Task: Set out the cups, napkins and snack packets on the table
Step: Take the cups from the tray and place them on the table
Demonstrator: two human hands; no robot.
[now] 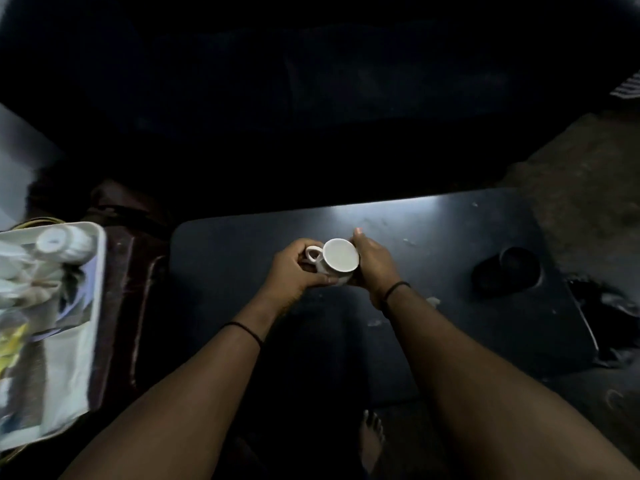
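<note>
The room was very dim, most of it lost in black. A low dark table [433, 258] with rounded corners and a smooth, faintly glossy top caught a patch of pale light along its far edge; small pale specks and scraps lay scattered over it. Toward its right end sat a round black shape [506, 273], too dark to identify. Beyond that end the floor [588, 188] looked rough and mottled brown.

Above the middle of the table a white glazed cup [337, 260] with a looped handle was held tilted, its round mouth turned up toward the camera. The left hand [294, 268] curled round the handle side, the thumb lying under the cup; the right hand [372, 259] wrapped the opposite wall. A thin dark band circled each wrist.

At the left edge a white rectangular tray [93, 306], blurred, carried more white cups [65, 242], pale napkins [24, 271] and a yellow packet [12, 348]
</note>
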